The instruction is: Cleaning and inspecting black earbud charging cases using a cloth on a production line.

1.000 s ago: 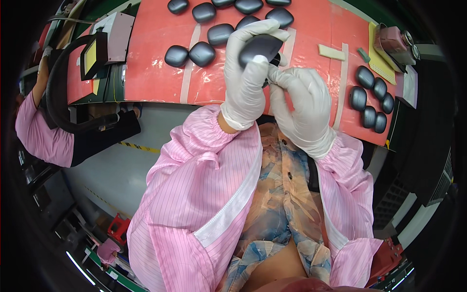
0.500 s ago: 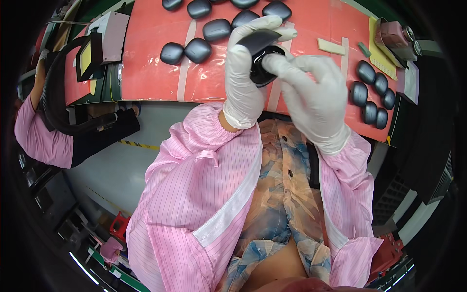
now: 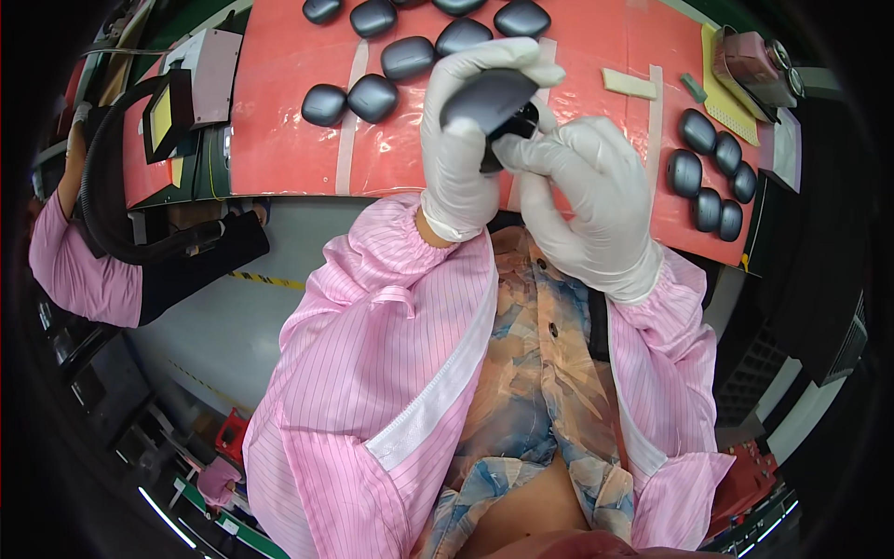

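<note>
A dark grey, rounded earbud case (image 3: 486, 100) is held up above the table in my white-gloved left hand (image 3: 454, 177), its fingers wrapped round the shell. The case is open, and part of its glossy black inside shows. My right hand (image 3: 596, 210), also gloved in white, has its fingers bent together against that black part. Whether a small piece is pinched there is hidden. Behind my left hand, several similar closed cases (image 3: 372, 98) lie on the red table mat (image 3: 279, 140). Another cluster of closed cases (image 3: 684, 173) sits to the right of my right hand.
A pale block (image 3: 629, 84) and a small green block (image 3: 693, 88) lie at the back right, near a yellow sheet (image 3: 736, 121) and jars (image 3: 752, 61). On the left stand a black-framed yellow panel (image 3: 168, 112) and a black hose (image 3: 88, 177). Another person (image 3: 88, 265) is beyond them.
The case has tilted so more of its grey outer shell faces up and less of the black inside shows. My right fingers have shifted slightly left and down, to the case's lower edge.
</note>
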Tool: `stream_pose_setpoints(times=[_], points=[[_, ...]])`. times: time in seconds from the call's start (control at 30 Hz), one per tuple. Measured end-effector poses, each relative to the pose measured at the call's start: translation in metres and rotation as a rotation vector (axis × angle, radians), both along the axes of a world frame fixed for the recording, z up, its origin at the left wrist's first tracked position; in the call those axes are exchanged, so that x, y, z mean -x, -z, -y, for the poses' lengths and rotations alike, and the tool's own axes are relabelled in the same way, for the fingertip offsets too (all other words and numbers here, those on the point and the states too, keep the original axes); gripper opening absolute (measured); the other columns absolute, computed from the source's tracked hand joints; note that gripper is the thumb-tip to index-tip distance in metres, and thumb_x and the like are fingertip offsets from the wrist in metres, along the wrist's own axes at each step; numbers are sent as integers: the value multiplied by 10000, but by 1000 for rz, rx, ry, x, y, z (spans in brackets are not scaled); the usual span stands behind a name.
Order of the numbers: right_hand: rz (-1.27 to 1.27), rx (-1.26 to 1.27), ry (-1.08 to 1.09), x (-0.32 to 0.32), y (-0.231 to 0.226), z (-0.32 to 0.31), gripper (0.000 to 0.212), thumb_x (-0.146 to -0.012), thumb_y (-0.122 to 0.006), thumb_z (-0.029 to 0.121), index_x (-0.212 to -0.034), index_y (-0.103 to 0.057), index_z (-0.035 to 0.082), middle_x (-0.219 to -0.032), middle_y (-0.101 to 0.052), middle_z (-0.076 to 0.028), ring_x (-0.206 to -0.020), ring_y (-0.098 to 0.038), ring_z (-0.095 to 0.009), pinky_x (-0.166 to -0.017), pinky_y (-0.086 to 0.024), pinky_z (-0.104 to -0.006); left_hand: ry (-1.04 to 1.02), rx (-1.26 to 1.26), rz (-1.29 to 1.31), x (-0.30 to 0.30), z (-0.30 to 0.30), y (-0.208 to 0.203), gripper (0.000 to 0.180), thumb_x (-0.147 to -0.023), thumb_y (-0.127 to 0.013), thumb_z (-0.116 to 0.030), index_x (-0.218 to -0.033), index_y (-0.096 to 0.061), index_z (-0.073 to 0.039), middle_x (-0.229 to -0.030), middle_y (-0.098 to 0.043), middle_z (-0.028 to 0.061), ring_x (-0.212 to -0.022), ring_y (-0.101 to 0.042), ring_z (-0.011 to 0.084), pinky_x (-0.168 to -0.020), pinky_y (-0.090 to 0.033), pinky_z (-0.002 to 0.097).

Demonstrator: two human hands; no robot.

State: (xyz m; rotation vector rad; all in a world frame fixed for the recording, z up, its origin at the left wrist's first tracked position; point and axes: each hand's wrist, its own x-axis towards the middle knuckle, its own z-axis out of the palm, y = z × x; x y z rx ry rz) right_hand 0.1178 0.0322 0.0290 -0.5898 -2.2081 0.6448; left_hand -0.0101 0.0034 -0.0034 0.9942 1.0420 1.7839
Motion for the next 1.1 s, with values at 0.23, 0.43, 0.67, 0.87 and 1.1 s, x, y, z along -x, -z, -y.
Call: stream_pose_setpoints(times=[0.23, 0.43, 0.67, 0.87, 1.1], points=[[-120, 205, 55, -22, -2, -11, 227, -724, -555, -117, -862, -652, 36, -777, -610, -48, -730, -575, -193, -651, -438, -302, 86, -13, 14, 6, 4, -1, 982, -759, -458, -810, -1225, -489, 55, -1091, -623, 236, -806, -662, 249, -720, -530, 310], [431, -326, 177, -7, -10, -11, 232, -743, -644, -27, -949, -657, 80, -800, -591, -49, -748, -566, -245, -675, -446, -355, 87, 12, -136, 7, 7, 5, 785, -851, -532, -659, -1231, -468, 24, -1116, -612, 165, -901, -610, 178, -800, -510, 287], [-170, 175, 149, -24, 8, -21, 196, -780, -644, -24, -952, -677, 64, -845, -667, -31, -759, -618, -184, -690, -477, -301, 104, -24, 71, 10, 7, -3, 986, -844, -254, -792, -1191, -510, 95, -1075, -629, 234, -725, -667, 264, -811, -512, 356], [-77, 214, 18, -8, -10, 1, 235, -808, -621, -86, -1018, -631, 19, -881, -652, -78, -829, -609, -178, -717, -481, -309, 17, -11, 197, -3, 7, 0, 984, -841, -195, -803, -1201, -529, 49, -1093, -608, 201, -976, -629, 318, -900, -472, 403], [-6, 272, -200, 4, -21, 3, 138, -748, -641, -3, -877, -651, 44, -826, -610, -67, -713, -582, -234, -648, -444, -332, 23, 74, 90, -4, 10, 0, 1024, -802, -164, -849, -1199, -524, 24, -1056, -631, 181, -923, -621, 252, -846, -489, 360]])
